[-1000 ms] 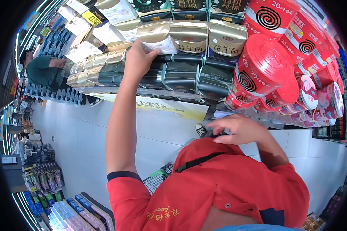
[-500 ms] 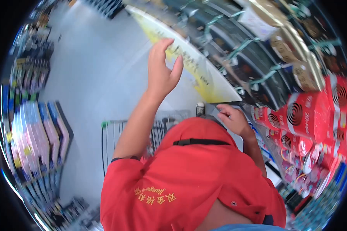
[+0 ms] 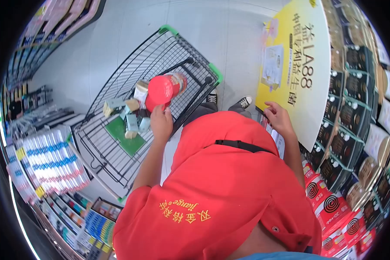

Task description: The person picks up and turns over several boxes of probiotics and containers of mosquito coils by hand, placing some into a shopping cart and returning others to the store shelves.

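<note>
My left hand [image 3: 161, 123] is at the near side of the wire shopping cart [image 3: 106, 173], with its fingertips against or just beside a red container [image 3: 161, 89] lying in the cart. Whether the fingers grip it is hard to tell. Beside the container sit several small light-blue and tan packages [image 3: 132, 123] and a green panel [image 3: 122, 138]. My right hand [image 3: 278, 118] hangs near the lower edge of a yellow and white sign board [image 3: 303, 65], its thumb and fingers apart and nothing between them.
Stacked dark boxes [image 3: 355, 108] and red packs with black spirals [image 3: 331, 203] line the right side. Bottles in clear packs [image 3: 56, 158] stand at the left, above shelves of small goods [image 3: 97, 225]. My sneakers [image 3: 245, 102] are on the grey floor.
The view has turned, bringing the cart with its goods fully into sight. My left hand has gone from raised and open over the floor to the red container. The sign now stands at the right.
</note>
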`<state>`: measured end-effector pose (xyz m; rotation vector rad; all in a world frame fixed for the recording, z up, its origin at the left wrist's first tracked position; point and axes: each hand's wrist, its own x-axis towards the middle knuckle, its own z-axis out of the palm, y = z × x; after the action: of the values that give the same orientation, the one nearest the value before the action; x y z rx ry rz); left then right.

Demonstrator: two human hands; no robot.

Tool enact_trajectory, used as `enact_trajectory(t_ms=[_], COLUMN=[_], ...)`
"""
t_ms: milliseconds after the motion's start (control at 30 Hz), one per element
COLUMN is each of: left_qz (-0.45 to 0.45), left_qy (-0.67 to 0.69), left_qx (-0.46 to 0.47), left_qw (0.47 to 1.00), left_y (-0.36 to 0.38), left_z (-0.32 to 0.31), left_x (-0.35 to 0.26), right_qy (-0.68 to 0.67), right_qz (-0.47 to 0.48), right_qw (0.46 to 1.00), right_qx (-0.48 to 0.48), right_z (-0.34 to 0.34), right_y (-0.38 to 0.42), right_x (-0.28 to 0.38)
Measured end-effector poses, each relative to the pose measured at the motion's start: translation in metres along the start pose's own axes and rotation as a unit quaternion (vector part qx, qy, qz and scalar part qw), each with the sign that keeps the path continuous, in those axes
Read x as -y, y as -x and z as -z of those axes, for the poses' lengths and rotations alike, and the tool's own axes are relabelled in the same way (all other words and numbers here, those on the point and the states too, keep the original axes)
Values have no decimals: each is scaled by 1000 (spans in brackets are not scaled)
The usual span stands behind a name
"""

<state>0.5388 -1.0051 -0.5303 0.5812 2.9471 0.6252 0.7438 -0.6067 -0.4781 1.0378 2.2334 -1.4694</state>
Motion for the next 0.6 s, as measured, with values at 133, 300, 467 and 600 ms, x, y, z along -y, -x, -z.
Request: enact_trajectory(t_ms=[133,300,467,600], left_qz=[83,112,61,69], left_qy=[15,-37,-28,-17], left_qx=[55,122,108,85], left_qw=[995,986,992,994], left_y=[48,46,36,23], left_z=[-15,-9,-13,-15], left_x=[13,-2,-2,-8], right_qy=[72,196,284,296], right_qz=[107,372,478,464], right_qw=[990,899,824,826], right_qx=[49,121,108,121], right_z=[-29,-94,-151,-155], right_y=[-45,-99,-137,-154], right_x=[40,98,112,113])
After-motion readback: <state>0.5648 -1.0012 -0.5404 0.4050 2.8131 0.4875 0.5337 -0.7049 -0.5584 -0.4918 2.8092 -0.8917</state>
